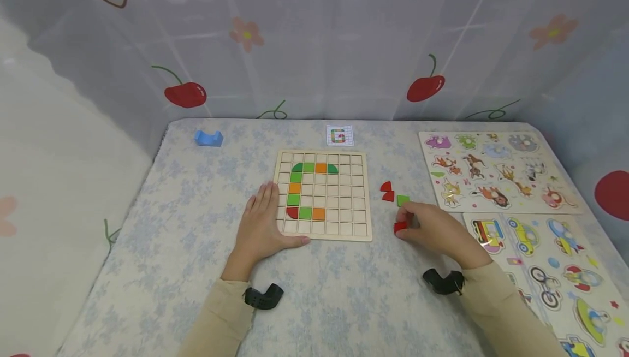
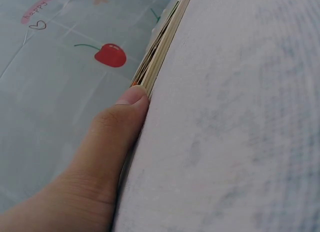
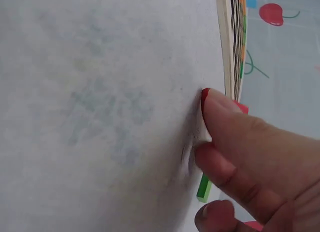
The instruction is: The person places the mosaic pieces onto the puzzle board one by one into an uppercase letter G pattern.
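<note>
A wooden grid board (image 1: pixel 344 230) lies mid-table, with green, orange and red tiles set along its top row, left column and lower row. My left hand (image 1: pixel 262 220) rests against its left side, fingers straight, thumb (image 2: pixel 131 99) along the front edge. To the right of the board, my right hand (image 1: pixel 432 231) pinches a small red tile (image 1: pixel 400 227) between thumb and fingers at table level; in the right wrist view only a red edge (image 3: pixel 204 98) shows past the thumb. Near that hand lie two red quarter-round tiles (image 1: pixel 388 196) and a green square tile (image 1: pixel 403 200).
A small pattern card (image 1: pixel 339 136) lies behind the board. At the back left stands a blue holder (image 1: pixel 208 138). An animal puzzle board (image 1: pixel 501 174) and a vehicle puzzle board (image 1: pixel 550 275) cover the right side, the latter partly under the right forearm.
</note>
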Demonstrator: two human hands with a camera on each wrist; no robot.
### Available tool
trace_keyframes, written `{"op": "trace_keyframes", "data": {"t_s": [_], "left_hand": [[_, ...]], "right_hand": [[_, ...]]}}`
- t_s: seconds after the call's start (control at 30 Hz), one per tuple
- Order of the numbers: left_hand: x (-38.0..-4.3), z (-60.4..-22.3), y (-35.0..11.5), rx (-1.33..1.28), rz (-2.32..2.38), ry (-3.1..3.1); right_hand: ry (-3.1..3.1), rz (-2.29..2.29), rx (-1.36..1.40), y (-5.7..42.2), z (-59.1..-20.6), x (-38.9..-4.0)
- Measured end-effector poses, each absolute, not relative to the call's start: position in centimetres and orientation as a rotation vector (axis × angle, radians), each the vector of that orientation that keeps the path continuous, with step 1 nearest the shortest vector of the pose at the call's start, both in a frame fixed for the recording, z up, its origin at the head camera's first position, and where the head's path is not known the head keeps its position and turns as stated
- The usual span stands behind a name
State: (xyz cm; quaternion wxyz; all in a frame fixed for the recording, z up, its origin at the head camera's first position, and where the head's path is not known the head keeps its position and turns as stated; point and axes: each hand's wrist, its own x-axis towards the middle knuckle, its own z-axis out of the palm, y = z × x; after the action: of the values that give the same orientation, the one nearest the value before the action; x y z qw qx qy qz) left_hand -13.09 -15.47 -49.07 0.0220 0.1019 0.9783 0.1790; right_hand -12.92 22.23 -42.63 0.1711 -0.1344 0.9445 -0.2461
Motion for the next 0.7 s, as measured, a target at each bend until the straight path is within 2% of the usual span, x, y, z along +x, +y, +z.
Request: {"op": "trace_keyframes", "data": {"t_s": [0.17, 0.4, 0.7], "left_hand": [[-13.1, -49.1, -15.5, 0.313, 0.568, 3.025], [-13.1, -49.2, -15.5, 0.313, 0.552, 3.031], [-13.2, -49.2, -15.4, 0.303, 0.553, 3.030]], "right_hand": [[2.634, -0.894, -0.396, 21.1, -42.9, -13.9], [2.581, -1.080, -0.464, 16.3, -43.0, -14.7], [2.604, -1.081, -0.479, 11.5, -44.2, -15.1]]}}
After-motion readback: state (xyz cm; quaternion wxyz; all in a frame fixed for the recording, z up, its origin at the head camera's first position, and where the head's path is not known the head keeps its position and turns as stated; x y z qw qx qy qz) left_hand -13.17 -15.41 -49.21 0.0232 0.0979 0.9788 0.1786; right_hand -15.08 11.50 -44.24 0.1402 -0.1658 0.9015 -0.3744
